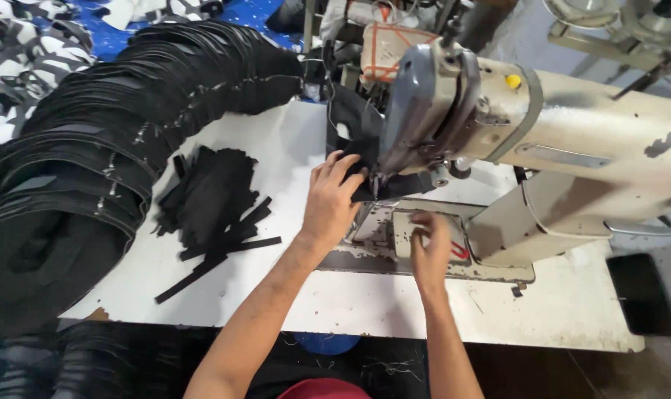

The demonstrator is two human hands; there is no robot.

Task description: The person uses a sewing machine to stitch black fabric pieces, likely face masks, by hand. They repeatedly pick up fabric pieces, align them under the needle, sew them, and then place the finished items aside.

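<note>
White table [291, 148], black fabric piece [354, 140] running away lengthwise

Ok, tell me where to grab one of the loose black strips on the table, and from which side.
Probably easiest is the long black strip jutting out of the pile of strips toward the table's near edge. Pinch its free lower end from the front: it lies flat, alone and clear there, while its upper end is tangled with the others.

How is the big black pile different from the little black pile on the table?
The big stack curves in a tall, neat row along the table's left edge; the small heap of strips lies flat, loose and scattered. The left hand is nearer the small heap. Both are black fabric.
</note>
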